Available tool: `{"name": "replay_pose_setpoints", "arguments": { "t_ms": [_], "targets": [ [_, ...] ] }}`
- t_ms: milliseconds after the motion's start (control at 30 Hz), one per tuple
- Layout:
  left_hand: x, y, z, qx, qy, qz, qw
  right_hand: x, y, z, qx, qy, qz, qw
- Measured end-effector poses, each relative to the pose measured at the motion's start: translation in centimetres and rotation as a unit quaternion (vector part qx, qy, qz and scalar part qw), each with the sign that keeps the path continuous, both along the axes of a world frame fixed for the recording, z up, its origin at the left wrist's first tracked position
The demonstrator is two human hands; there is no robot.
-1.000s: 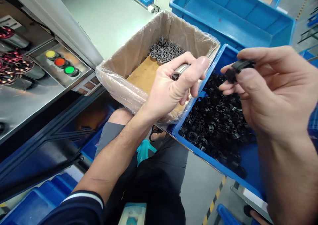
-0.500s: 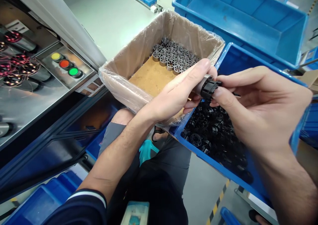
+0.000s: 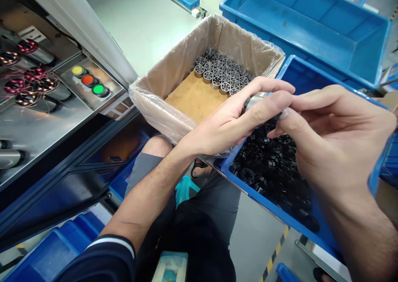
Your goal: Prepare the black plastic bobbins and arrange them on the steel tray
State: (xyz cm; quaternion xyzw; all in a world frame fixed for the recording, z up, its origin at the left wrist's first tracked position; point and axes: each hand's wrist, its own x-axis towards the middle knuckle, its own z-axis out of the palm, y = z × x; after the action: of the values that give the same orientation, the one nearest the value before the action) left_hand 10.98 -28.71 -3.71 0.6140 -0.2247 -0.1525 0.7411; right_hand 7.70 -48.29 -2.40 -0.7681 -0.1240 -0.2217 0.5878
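Observation:
My left hand is closed around a short metal cylinder, only its end showing between thumb and fingers. My right hand meets it from the right, fingertips pinched on a small black plastic ring part that is almost hidden where the two hands touch. Both hands hover over the near corner of a blue bin holding several loose black ring parts. Behind my left hand stands a plastic-lined cardboard box with several assembled grey ring parts in neat rows at its far end.
A metal machine panel with yellow, red and green buttons runs along the left, with copper-wound parts on it. A large blue crate sits behind the bin. My knees and more blue bins are below.
My right hand brought the black ring part from mid-air to the end of the metal cylinder in my left hand. The hands have closed together, and the ring is now mostly covered.

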Motion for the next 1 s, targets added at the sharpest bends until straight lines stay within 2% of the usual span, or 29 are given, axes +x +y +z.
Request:
{"name": "replay_pose_setpoints", "arguments": {
  "t_ms": [100,333,500,633,700,733,767,800,833,900,933,1000],
  "targets": [
    [0.1,-0.1,-0.1,-0.043,0.044,-0.023,0.998,0.1,0.0,0.0,0.004,0.009,0.005,1.000],
    [0.7,0.0,-0.4,0.007,-0.043,0.012,0.999,-0.1,0.0,-0.1,-0.041,0.002,-0.037,0.998],
    [0.6,0.3,-0.6,-0.003,-0.062,-0.006,0.998,-0.1,0.0,-0.6,-0.035,-0.008,-0.010,0.999],
    [1.1,-0.4,-1.8,-0.076,-0.071,0.047,0.993,2.0,-1.9,-1.1,-0.053,-0.026,0.066,0.996],
    [1.5,-0.8,-2.4,-0.083,-0.046,0.070,0.993,3.0,-3.1,-1.1,-0.060,-0.058,0.045,0.995],
    [1.7,-0.9,-2.6,-0.081,-0.042,0.082,0.992,3.1,-3.8,-1.0,-0.085,-0.074,0.033,0.993],
    [1.8,-0.9,-2.6,-0.080,-0.049,0.093,0.991,2.9,-4.6,-0.9,-0.139,-0.085,0.037,0.986],
    [1.8,-0.9,-2.6,-0.079,-0.062,0.106,0.989,2.3,-5.5,-0.8,-0.221,-0.097,0.066,0.968],
    [1.8,-0.9,-2.6,-0.077,-0.078,0.123,0.986,1.3,-6.5,-0.8,-0.316,-0.109,0.116,0.935],
    [1.2,-0.8,-2.3,-0.066,-0.119,0.150,0.979,-1.6,-8.7,-1.2,-0.488,-0.134,0.231,0.831],
    [0.7,-0.9,-2.1,-0.056,-0.137,0.154,0.977,-3.2,-9.9,-1.6,-0.521,-0.132,0.256,0.803],
    [-0.8,-1.4,-1.8,-0.027,-0.160,0.116,0.980,-6.3,-11.8,-2.9,-0.558,-0.077,0.273,0.780]
  ]
}}
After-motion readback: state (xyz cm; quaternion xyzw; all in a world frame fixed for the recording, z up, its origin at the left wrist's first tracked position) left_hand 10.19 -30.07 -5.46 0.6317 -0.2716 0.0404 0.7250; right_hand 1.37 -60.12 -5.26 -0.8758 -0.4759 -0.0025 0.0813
